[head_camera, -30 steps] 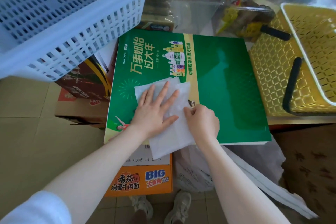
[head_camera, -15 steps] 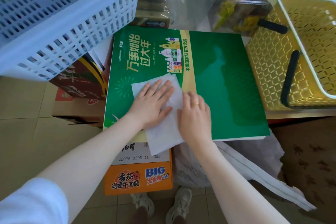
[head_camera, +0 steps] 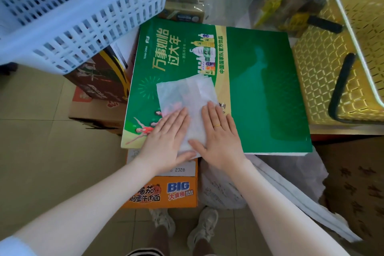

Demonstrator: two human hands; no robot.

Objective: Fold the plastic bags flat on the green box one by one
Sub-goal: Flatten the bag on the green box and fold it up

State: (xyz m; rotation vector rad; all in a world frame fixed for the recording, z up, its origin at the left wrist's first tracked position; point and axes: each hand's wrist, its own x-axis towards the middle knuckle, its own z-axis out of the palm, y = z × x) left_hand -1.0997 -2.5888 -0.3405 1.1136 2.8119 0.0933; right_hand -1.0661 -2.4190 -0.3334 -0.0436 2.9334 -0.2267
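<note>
A white, half-transparent plastic bag (head_camera: 187, 94) lies folded in a narrow strip on the green box (head_camera: 259, 89), near its front left. My left hand (head_camera: 167, 139) presses flat on the bag's near left part, fingers straight. My right hand (head_camera: 219, 134), with a gold ring, presses flat on the bag's near right part. The bag's near end is hidden under both hands at the box's front edge.
A white slatted basket (head_camera: 72, 10) overhangs the far left. A yellow basket (head_camera: 324, 72) with black handles stands at the right. Clear bags (head_camera: 228, 0) lie behind the box. An orange carton (head_camera: 166, 191) and a pile of white bags (head_camera: 280, 176) sit below the front edge.
Both hands have slid toward me along the bag, from its middle to its near end. The right hand, first curled and pinching the bag's edge, now lies flat.
</note>
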